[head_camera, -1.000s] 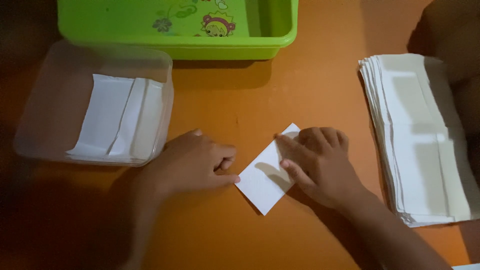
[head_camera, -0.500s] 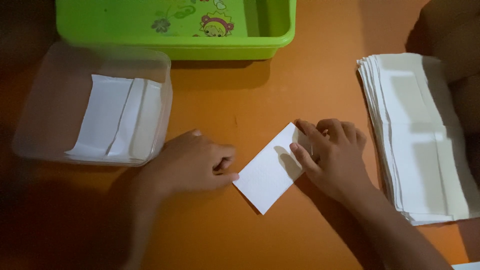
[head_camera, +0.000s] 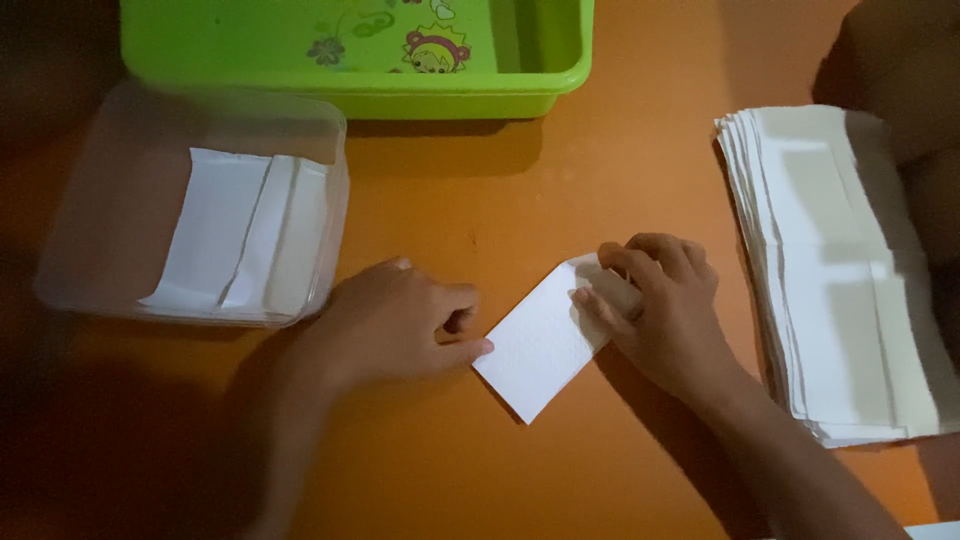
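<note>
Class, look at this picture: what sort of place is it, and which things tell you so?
Probably a home or small workshop table for folding paper napkins: a stack of napkins, a clear box of folded ones, and a green tub.

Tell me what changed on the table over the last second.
The right hand slid from the middle of the folded napkin to its upper right end, baring more of it. The left hand, clear box, green tub and napkin stack stayed put.

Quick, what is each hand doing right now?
Left hand: loosely curled, fingertips pinning the near corner of the folded white napkin.
Right hand: fingers bent, pressing the napkin's far end flat.
</note>
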